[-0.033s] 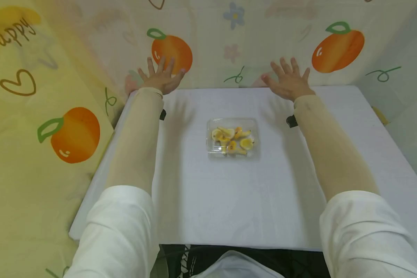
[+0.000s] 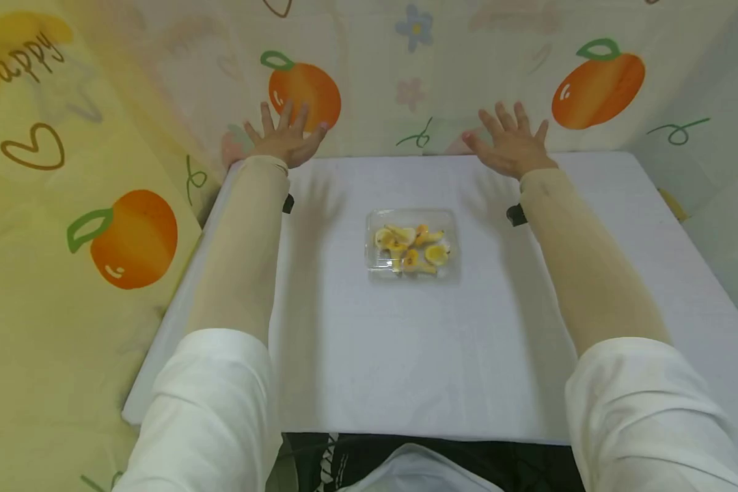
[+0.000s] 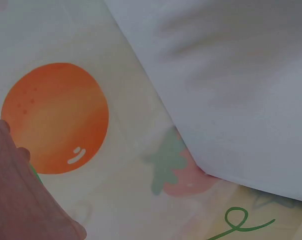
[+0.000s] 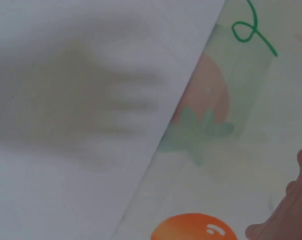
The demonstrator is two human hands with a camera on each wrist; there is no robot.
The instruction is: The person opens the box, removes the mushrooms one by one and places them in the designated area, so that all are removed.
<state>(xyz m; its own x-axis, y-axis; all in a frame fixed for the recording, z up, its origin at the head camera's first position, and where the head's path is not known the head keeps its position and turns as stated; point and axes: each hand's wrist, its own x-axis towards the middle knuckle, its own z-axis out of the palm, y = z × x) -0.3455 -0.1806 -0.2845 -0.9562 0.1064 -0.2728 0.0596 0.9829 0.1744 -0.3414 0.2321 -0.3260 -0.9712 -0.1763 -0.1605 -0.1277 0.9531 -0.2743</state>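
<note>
A clear plastic container (image 2: 374, 272) holding several yellow and orange pieces (image 2: 436, 255) rests at the middle of the white table. Beyond it on the left, my left hand (image 2: 285, 140) is raised above the table's far edge, fingers straight and spread, holding nothing. My right hand (image 2: 513, 143) is raised likewise on the right, fingers spread, with nothing in it. Neither hand touches the container. Part of the left hand (image 3: 26, 195) shows at the lower left of the left wrist view, and part of the right hand (image 4: 291, 210) at the lower right of the right wrist view.
The white table (image 2: 406, 369) has hand and arm shadows on both sides. Behind it hangs a cloth (image 2: 369, 89) printed with oranges, flowers and leaves, and a yellow printed cloth (image 2: 49, 342) covers the left side. A person's lap shows at the near edge.
</note>
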